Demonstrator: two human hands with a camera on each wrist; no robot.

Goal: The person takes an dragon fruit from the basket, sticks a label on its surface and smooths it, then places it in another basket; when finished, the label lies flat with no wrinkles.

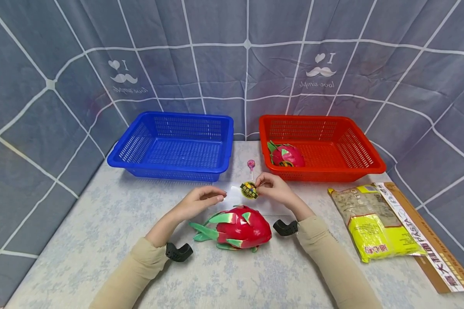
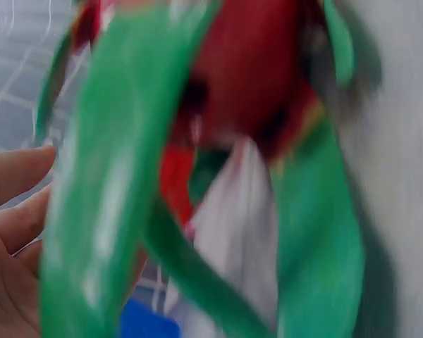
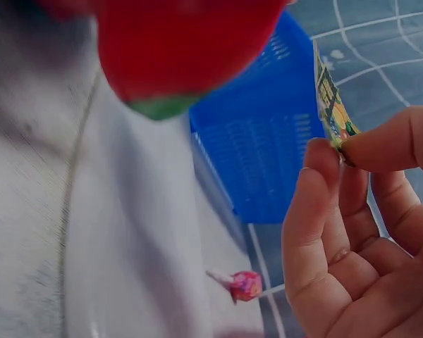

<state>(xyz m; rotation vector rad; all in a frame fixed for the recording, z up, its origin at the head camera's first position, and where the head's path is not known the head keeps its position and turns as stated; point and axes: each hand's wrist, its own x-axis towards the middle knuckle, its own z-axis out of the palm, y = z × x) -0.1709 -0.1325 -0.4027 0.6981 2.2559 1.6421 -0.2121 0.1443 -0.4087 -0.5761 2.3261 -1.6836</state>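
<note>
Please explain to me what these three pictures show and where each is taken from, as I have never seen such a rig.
There is no robot here, just a person working with two bare hands. The wide picture comes from a camera worn on the head, looking forward and down. The two closer ones come from cameras on the left and right wrists.

The right hand pinches a round label; the left hand holds nothing. Near them on the table lie a red dragon fruit with green leaves and a pink lollipop. Behind stand a blue basket and a red basket with another dragon fruit inside. A yellow bag lies to the right.
</note>
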